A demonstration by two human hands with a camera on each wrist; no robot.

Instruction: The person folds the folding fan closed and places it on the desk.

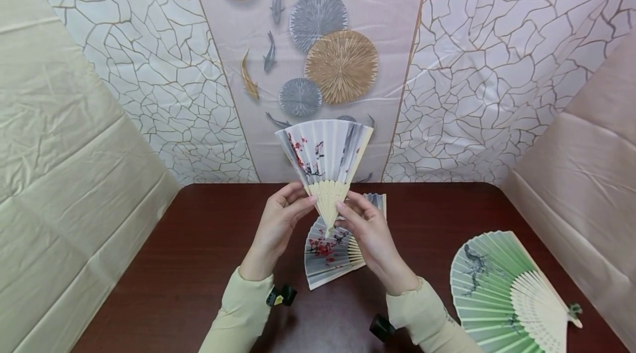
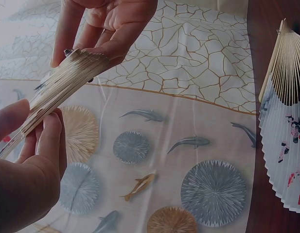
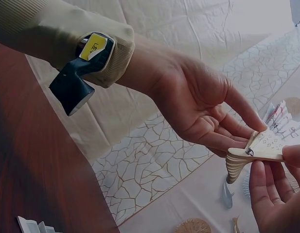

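A white folding fan (image 1: 325, 159) with red blossoms is held up, partly spread, above the table. My left hand (image 1: 278, 226) pinches its left edge near the pale ribs, thumb toward me. On the other edge, my right hand (image 1: 370, 231) grips the ribs lower down, close to the pivot. The right wrist view shows the metal rivet (image 3: 249, 152) at the stacked rib ends, between both hands. Behind the right hand, a second blossom fan (image 1: 330, 253) lies spread on the table, partly hidden by that hand and the held fan.
A green folding fan (image 1: 489, 275) lies spread at the table's right, its tassel (image 1: 574, 310) near the edge. The dark red table (image 1: 208, 242) ends against a patterned backdrop (image 1: 318, 82). Pale cloth walls (image 1: 74, 176) slope up on both sides.
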